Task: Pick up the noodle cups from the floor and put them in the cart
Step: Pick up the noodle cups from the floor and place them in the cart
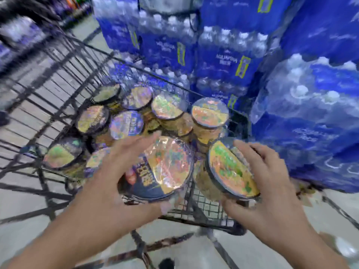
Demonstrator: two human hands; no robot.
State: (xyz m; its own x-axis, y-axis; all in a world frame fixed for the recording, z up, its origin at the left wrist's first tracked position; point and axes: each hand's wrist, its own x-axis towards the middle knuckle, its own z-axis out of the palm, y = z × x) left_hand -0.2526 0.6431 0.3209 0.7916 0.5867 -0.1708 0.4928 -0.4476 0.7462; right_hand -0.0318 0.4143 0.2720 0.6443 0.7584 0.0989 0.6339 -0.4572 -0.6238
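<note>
Well along, I judge — beyond both hands the cart [64, 78] already holds many cups, while the left hand [116, 171] grips one cup [165, 167] and the right hand [266, 175] another [229, 169] over it.

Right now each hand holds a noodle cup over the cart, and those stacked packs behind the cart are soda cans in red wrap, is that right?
Not quite. The head view shows the stacked packs behind the cart are bottled water in blue wrap, not soda cans in red. The rest holds: the left hand holds one noodle cup and the right hand holds another over the cart.
</note>
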